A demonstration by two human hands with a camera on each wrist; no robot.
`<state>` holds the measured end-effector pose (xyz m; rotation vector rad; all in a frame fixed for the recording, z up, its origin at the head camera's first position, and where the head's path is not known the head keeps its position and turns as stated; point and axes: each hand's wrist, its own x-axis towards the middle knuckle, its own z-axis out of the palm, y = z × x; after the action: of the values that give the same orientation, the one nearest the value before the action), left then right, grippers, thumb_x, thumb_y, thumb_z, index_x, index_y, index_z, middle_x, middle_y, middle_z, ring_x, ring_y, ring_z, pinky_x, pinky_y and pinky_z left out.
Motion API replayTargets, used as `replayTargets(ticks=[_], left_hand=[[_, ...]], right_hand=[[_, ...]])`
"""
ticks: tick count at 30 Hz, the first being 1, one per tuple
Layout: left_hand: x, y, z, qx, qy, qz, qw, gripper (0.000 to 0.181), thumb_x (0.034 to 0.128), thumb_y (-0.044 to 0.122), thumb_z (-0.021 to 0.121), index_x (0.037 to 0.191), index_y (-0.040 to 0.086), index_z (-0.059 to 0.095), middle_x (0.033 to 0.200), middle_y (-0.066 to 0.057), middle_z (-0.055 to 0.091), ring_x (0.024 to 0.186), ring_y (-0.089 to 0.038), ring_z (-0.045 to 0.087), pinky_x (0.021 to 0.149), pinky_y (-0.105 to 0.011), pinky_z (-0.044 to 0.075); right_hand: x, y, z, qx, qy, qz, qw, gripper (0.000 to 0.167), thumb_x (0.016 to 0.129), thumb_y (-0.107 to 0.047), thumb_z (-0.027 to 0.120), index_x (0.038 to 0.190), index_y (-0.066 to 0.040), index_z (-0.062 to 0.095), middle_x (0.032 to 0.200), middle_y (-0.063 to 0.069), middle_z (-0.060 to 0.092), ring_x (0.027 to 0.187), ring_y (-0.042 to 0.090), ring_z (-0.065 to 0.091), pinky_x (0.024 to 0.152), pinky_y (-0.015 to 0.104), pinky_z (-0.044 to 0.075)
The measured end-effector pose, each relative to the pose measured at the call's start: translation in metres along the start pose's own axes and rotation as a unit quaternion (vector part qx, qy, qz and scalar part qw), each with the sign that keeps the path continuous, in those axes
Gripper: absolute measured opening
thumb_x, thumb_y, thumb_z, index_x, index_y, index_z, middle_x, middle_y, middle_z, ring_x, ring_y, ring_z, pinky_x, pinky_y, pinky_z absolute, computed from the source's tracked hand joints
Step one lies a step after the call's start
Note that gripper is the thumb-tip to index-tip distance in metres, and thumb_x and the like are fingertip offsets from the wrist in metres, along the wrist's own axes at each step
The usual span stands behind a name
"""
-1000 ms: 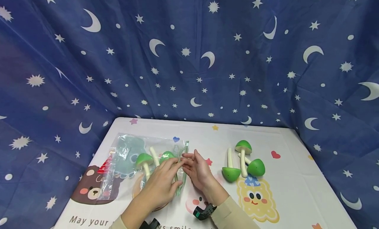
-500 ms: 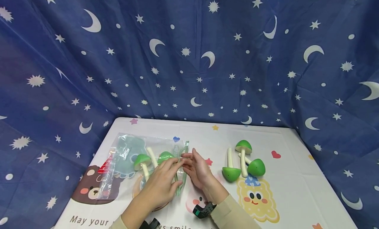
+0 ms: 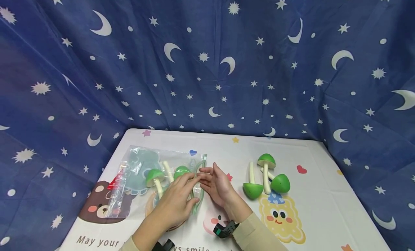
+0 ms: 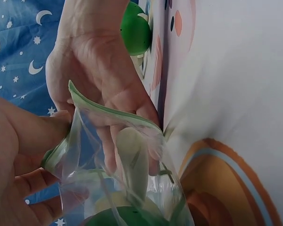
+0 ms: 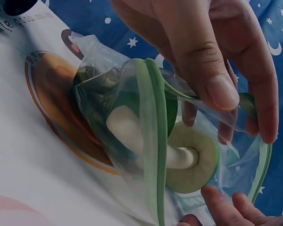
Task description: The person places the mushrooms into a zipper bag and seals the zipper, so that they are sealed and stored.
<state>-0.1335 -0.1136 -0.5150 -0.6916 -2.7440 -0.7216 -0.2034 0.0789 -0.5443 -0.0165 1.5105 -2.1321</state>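
A clear zip bag (image 3: 139, 164) with a green zip edge lies on the table, its mouth facing right. Inside are green-capped toy mushrooms; one cap (image 3: 155, 176) and a loose-looking white stem (image 3: 168, 171) show through the film. My left hand (image 3: 176, 200) holds the bag's mouth, thumb and fingers about the zip edge (image 5: 153, 141). My right hand (image 3: 218, 186) is at the mouth, fingers relaxed, seen through the film in the left wrist view beside a mushroom stem (image 4: 132, 160). Whether those fingers are inside the bag I cannot tell.
Three more toy mushrooms lie to the right: one cap-down (image 3: 253, 189), one upright-looking (image 3: 266, 161) and one on its side (image 3: 280, 183). The white tablecloth (image 3: 324, 193) has printed cartoons. A blue curtain (image 3: 207, 63) with moons and stars hangs behind.
The mushroom caps inside the bag have shifted slightly left. Both hands stay almost where they were, and the mushrooms on the right have not moved.
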Motion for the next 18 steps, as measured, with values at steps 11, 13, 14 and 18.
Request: replayTargets(ticks=[11,13,14,18], left_hand=[[-0.001,-0.001,0.0,0.003,0.011,0.003,0.9999,0.07,0.0894,0.025,0.088,0.151,0.01,0.06,0.148,-0.007,0.061,0.136,-0.027,0.06,0.115,-0.053,0.053],[-0.001,-0.001,0.0,0.004,0.012,0.003,0.9999,0.07,0.0893,0.025,0.088,0.151,0.01,0.06,0.148,-0.008,0.061,0.136,-0.027,0.061,0.115,-0.053,0.053],[-0.001,-0.001,0.0,0.004,0.014,0.004,0.9999,0.07,0.0891,0.025,0.089,0.151,0.01,0.06,0.147,-0.008,0.061,0.135,-0.027,0.061,0.114,-0.054,0.053],[-0.002,-0.002,0.001,0.007,0.021,0.009,0.9997,0.07,0.0877,0.023,0.09,0.151,0.01,0.061,0.146,-0.009,0.061,0.134,-0.028,0.062,0.112,-0.054,0.054]], right_hand=[[-0.007,-0.009,-0.009,0.0,-0.023,0.013,0.9997,0.077,0.113,-0.063,0.021,0.156,-0.001,0.041,0.155,0.023,0.059,0.132,0.031,0.063,0.12,0.055,0.048],[-0.008,-0.011,-0.01,0.0,-0.029,0.011,0.9995,0.078,0.113,-0.063,0.021,0.157,-0.001,0.039,0.157,0.024,0.056,0.131,0.031,0.063,0.118,0.055,0.05],[-0.009,-0.011,-0.01,-0.001,-0.032,0.01,0.9994,0.078,0.113,-0.062,0.021,0.157,0.0,0.038,0.158,0.025,0.054,0.132,0.031,0.063,0.118,0.056,0.05],[-0.013,-0.015,-0.012,-0.003,-0.037,0.008,0.9993,0.078,0.114,-0.062,0.023,0.158,0.0,0.037,0.162,0.027,0.05,0.136,0.034,0.06,0.118,0.059,0.049]])
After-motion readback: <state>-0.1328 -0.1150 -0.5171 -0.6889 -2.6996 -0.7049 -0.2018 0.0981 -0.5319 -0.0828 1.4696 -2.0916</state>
